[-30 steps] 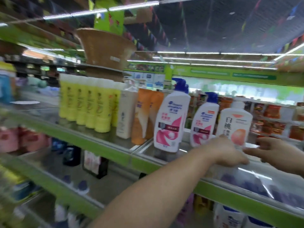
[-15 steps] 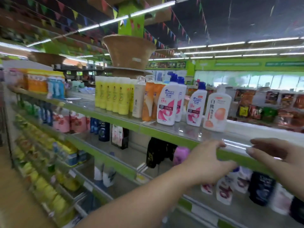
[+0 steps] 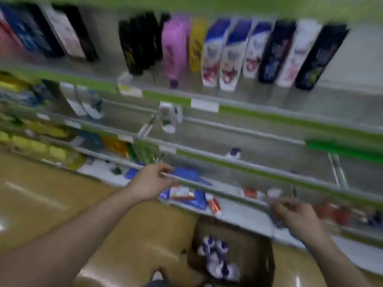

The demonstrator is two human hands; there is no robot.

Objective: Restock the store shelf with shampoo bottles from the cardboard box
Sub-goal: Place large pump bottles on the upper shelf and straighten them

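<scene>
The view is blurred and tilted down. An open cardboard box (image 3: pixel 255 243) stands on the floor below me, holding several white shampoo bottles (image 3: pixel 217 259) with dark blue caps. My left hand (image 3: pixel 150 183) hovers in front of a low shelf rail with loosely curled fingers and holds nothing. Over to the right, above the box, my right hand (image 3: pixel 298 217) is also empty with its fingers loosely bent. The store shelf (image 3: pixel 248 114) rises in front of me, its upper row filled with black, pink, yellow and white bottles.
Green-edged shelf tiers (image 3: pixel 269 168) step down toward the tan floor (image 3: pixel 51 193). Small blue and red packs (image 3: pixel 186 193) lie on the lowest tier near my left hand. Yellow goods (image 3: pixel 31 143) fill the shelves at the left.
My view has swung from the top shelf down to the lower tiers and the floor. Both hands have dropped with it, and the cardboard box has come into sight.
</scene>
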